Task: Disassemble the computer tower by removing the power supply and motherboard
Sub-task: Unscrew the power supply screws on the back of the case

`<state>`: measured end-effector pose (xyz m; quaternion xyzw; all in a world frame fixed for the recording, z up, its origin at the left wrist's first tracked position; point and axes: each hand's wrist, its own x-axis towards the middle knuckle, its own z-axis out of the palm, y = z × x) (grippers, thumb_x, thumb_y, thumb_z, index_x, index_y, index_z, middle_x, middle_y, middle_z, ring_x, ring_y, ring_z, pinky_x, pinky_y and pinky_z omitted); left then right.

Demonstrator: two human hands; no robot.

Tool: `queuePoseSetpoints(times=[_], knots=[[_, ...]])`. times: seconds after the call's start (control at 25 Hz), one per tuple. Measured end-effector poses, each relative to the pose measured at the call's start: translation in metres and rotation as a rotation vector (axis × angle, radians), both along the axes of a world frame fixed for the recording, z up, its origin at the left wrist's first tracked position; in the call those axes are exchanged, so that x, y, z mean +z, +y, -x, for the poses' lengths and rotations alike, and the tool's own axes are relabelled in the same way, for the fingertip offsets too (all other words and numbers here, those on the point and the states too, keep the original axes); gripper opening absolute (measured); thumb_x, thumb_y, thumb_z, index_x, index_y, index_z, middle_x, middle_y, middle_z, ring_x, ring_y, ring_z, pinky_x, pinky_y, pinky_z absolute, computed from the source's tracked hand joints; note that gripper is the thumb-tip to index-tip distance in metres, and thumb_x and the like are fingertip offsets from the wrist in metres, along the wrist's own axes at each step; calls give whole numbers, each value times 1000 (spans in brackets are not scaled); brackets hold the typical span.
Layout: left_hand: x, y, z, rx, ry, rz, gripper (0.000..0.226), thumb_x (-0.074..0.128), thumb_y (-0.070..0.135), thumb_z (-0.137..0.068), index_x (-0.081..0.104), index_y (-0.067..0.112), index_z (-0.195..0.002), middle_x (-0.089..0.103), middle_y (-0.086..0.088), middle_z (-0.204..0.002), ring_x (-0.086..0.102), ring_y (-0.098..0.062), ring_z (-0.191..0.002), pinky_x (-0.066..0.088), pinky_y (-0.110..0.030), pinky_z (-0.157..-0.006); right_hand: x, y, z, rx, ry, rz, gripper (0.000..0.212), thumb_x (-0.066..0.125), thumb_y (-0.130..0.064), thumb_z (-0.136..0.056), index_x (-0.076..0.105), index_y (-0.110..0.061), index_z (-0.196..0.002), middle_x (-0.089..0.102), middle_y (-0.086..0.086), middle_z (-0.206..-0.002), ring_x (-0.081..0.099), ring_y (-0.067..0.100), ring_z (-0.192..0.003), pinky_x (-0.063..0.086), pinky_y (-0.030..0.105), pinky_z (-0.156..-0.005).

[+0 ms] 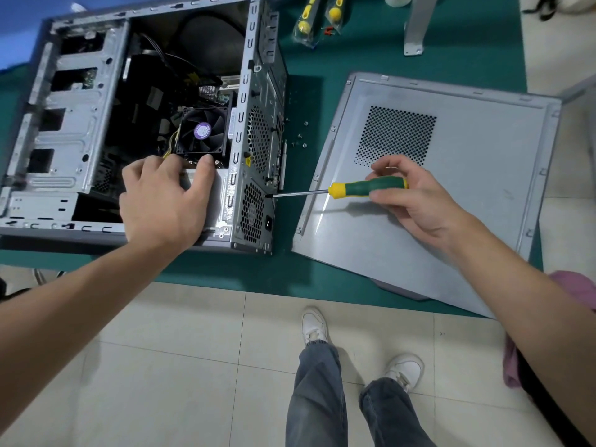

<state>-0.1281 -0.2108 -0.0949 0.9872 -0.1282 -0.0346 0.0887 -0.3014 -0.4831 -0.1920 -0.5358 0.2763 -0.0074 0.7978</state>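
Your one view comes from your head, a wide-angle look forward and steeply down. It sits close over the counter edge, both forearms reaching in from the bottom corners, with the floor and your shoes below.

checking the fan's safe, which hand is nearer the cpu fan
Left. The left hand rests just below the cpu fan; the right hand is off beside the case, gripping the screwdriver.
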Motion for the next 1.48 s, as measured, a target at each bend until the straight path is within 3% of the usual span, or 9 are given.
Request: queuePoseSetpoints(times=[0.2,0.28,0.4,0.6,0.8,0.96,1.16,1.32,1.48], knots=[[0,0,0,2,-1,4,61,23,71,-90,53,17,-88,56,-8,-114,35,-28,-127,36,-52,-92,3,6,-2,111,168,191,26,63,-57,-81,69,-31,-85,65,-1,-74,53,13,-55,43,26,-49],[1,-1,1,0,4,9,62,23,71,-89,53,16,-88,56,-7,-114,34,-27,-127,36,-52,-92,3,6,-1,37,123,176,10,67,-41,-82,68,-32,-87,62,-3,-78,50,11,-55,35,24,-48],[2,-1,0,-2,3,13,60,23,71,-89,51,18,-86,56,-7,-113,35,-28,-127,36,-52,-92,-3,3,4,-6,-27,-8,34,77,-10,-71,69,-35,-93,66,-5,-92,60,16,-78,42,30,-64],[0,-1,0,-6,-1,-5,59,23,70,-90,51,18,-85,57,-7,-112,35,-28,-127,37,-51,-91,3,6,0,73,163,272,17,60,-46,-93,68,-32,-88,65,-6,-68,51,12,-50,41,23,-44],[-1,1,0,-16,-6,-34,62,23,69,-90,56,17,-91,57,-9,-117,33,-28,-130,33,-52,-98,3,4,3,-40,16,23,41,69,6,-81,66,-29,-100,66,-1,-97,59,19,-83,40,32,-67],[4,-2,4,-58,-29,3,49,33,57,-98,57,16,-111,54,-13,-131,28,-28,-140,24,-52,-109,10,10,1,66,192,235,17,59,-35,-96,65,-20,-99,64,-5,-69,55,14,-58,42,30,-53],[27,-18,0,-593,-46,183,38,50,38,-98,57,12,-124,51,-13,-124,42,-29,-122,34,-39,-100,17,12,3,-94,91,57,28,65,-2,-88,64,-26,-102,64,-5,-91,57,14,-72,39,25,-56],[42,-83,-22,-1206,-23,-417,26,60,44,-89,70,29,-109,59,4,-114,44,-22,-118,33,-44,-107,16,17,3,-61,142,107,10,65,-16,-92,65,-21,-101,63,4,-93,61,14,-73,47,30,-59],[23,-132,-19,-1239,146,-1041,10,61,34,-92,67,29,-97,62,5,-111,47,-18,-110,39,-38,-101,14,19,4,-65,163,233,7,59,-20,-96,63,-19,-102,58,-1,-80,54,8,-56,43,23,-52]])
